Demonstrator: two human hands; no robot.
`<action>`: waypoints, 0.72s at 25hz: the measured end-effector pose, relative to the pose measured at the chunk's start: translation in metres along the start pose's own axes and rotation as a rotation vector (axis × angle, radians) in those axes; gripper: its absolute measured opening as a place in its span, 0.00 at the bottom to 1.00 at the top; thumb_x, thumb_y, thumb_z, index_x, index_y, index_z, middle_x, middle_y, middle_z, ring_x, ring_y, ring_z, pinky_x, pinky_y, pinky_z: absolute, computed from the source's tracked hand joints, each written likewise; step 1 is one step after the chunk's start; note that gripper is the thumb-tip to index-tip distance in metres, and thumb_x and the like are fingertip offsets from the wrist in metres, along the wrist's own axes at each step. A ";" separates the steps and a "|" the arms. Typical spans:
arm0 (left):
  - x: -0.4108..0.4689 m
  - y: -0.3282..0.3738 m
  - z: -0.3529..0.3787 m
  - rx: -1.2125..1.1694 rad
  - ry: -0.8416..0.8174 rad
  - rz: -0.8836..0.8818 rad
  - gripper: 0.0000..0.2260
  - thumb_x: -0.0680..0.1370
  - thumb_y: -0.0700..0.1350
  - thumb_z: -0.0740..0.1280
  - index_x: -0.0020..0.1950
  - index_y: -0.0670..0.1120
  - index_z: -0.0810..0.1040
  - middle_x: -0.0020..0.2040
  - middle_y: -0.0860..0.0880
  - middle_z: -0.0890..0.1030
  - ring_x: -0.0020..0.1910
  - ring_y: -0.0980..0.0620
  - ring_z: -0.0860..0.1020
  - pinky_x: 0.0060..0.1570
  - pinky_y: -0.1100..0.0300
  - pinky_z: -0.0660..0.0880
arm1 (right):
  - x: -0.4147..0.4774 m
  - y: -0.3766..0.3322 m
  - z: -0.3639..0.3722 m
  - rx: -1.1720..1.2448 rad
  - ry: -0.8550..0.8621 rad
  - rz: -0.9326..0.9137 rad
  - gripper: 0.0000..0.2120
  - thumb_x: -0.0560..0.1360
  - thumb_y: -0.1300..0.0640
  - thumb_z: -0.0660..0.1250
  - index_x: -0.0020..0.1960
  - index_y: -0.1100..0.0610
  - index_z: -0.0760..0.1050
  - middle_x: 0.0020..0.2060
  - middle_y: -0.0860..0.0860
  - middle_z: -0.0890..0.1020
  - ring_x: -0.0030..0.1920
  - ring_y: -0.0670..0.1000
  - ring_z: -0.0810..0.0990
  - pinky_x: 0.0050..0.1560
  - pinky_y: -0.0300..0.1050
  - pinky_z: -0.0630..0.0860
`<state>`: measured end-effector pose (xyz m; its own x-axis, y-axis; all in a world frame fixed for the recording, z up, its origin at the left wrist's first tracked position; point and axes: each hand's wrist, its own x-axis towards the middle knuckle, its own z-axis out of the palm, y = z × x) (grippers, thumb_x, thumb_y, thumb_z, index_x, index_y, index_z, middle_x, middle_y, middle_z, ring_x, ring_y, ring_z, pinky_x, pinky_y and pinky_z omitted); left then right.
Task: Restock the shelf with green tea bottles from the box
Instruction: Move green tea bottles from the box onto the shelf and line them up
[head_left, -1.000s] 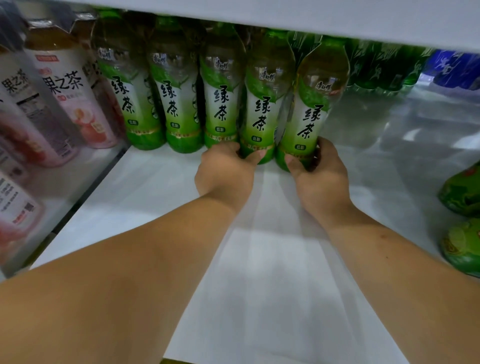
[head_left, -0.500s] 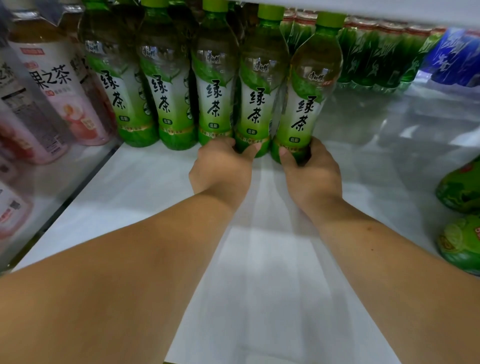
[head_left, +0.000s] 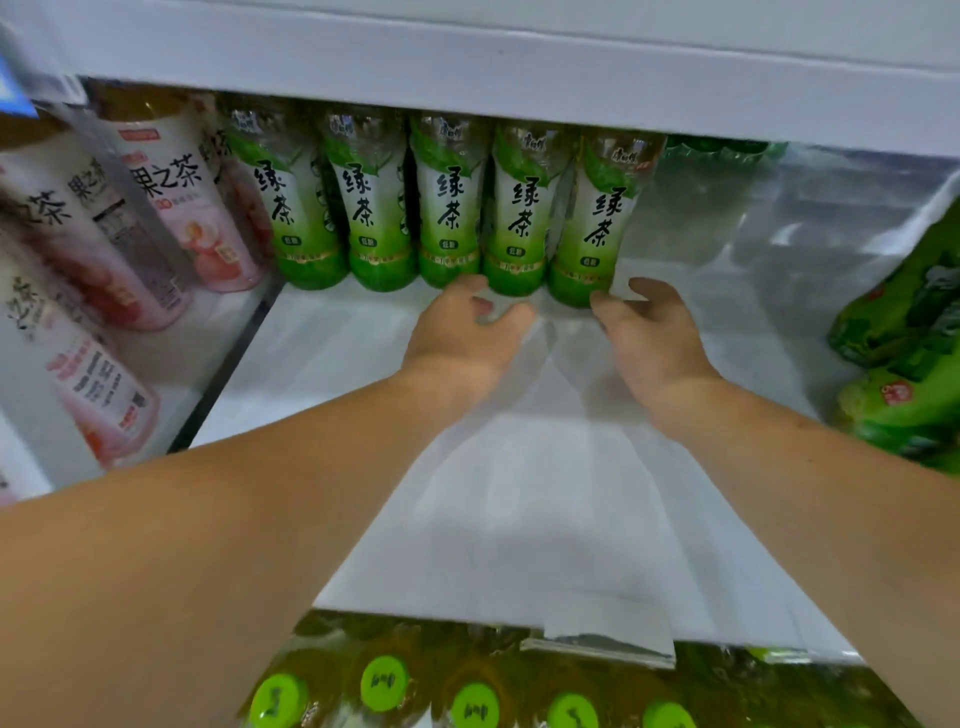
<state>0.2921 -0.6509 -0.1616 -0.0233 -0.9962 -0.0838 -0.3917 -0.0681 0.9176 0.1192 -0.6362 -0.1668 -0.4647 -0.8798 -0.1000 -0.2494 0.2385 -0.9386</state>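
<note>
Several green tea bottles (head_left: 447, 208) with green-and-white labels stand in a row at the back of the white shelf (head_left: 519, 493). My left hand (head_left: 465, 332) hovers just in front of the fourth bottle (head_left: 519, 218), fingers loosely spread and holding nothing. My right hand (head_left: 649, 332) is beside the base of the rightmost bottle (head_left: 597, 223), fingers relaxed, a fingertip close to the bottle's foot. More green tea bottles with green caps (head_left: 384, 683) show below the shelf's front edge.
Pink-labelled fruit tea bottles (head_left: 171, 202) fill the shelf section on the left, behind a divider. Green bottles (head_left: 904, 364) lie at the right edge. The upper shelf board (head_left: 519, 73) hangs low over the bottle tops. Darker green bottles (head_left: 717, 150) stand behind at the right.
Both hands have let go of the two rightmost bottles and drawn back slightly toward me. The view has tilted down, showing the capped bottles below.
</note>
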 end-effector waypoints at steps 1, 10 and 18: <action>-0.009 0.000 -0.007 -0.024 -0.035 -0.020 0.30 0.77 0.60 0.69 0.77 0.53 0.66 0.61 0.55 0.77 0.58 0.52 0.77 0.51 0.60 0.73 | -0.013 -0.001 -0.001 0.041 0.008 0.032 0.28 0.78 0.47 0.70 0.75 0.52 0.67 0.54 0.48 0.79 0.53 0.50 0.78 0.52 0.42 0.70; -0.119 0.007 -0.073 -0.012 -0.290 -0.179 0.31 0.78 0.66 0.64 0.76 0.52 0.67 0.66 0.53 0.75 0.63 0.50 0.75 0.56 0.55 0.69 | -0.153 -0.012 -0.030 0.102 -0.108 0.179 0.21 0.82 0.47 0.64 0.73 0.49 0.69 0.57 0.45 0.76 0.53 0.44 0.78 0.53 0.39 0.73; -0.251 0.040 -0.136 -0.025 -0.409 -0.303 0.30 0.79 0.65 0.62 0.79 0.56 0.62 0.65 0.57 0.70 0.59 0.57 0.73 0.54 0.56 0.68 | -0.289 -0.043 -0.063 0.031 -0.127 0.311 0.23 0.83 0.47 0.62 0.76 0.50 0.66 0.61 0.46 0.74 0.50 0.38 0.74 0.45 0.33 0.68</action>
<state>0.4077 -0.4108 -0.0507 -0.2719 -0.8294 -0.4881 -0.4144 -0.3569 0.8372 0.2106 -0.3661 -0.0770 -0.4042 -0.8114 -0.4222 -0.0851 0.4929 -0.8659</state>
